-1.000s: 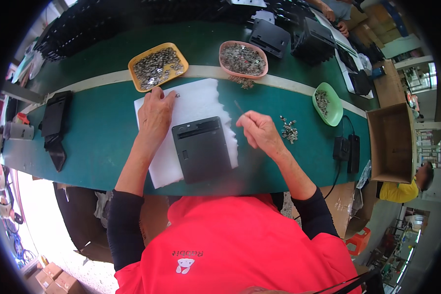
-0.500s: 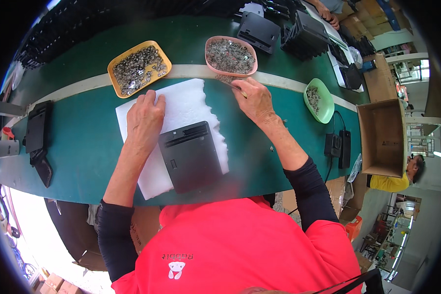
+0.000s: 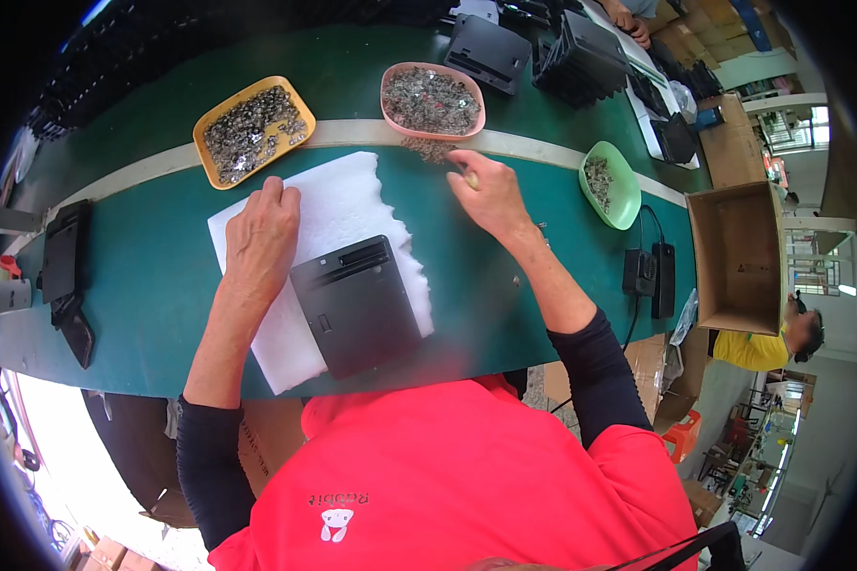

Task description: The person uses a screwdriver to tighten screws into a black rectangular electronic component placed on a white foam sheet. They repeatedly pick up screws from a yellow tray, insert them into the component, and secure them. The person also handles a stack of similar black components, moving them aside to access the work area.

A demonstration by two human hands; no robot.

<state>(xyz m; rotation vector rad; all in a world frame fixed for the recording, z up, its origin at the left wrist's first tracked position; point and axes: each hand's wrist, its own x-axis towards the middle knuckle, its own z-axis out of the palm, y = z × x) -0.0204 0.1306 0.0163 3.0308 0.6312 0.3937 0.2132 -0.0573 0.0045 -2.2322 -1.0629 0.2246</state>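
Right hand (image 3: 493, 195): at loose parts (image 3: 428, 149) in front of the pink tray (image 3: 483, 116), closed on what looks like a thin tool (image 3: 472, 179), though blurred; picking seems in hand, calling for a fine pinch.
Left hand (image 3: 265, 236): on the foam (image 3: 345, 195), fingers bent close together; cannot tell whether they hold anything.
Panel (image 3: 357, 309): flat on the foam, between the forearms.
Pink tray: heaped with metal bits.
Yellow tray (image 3: 283, 143): metal bits, partly bare at right.
Green tray (image 3: 627, 195): bits along its left side.
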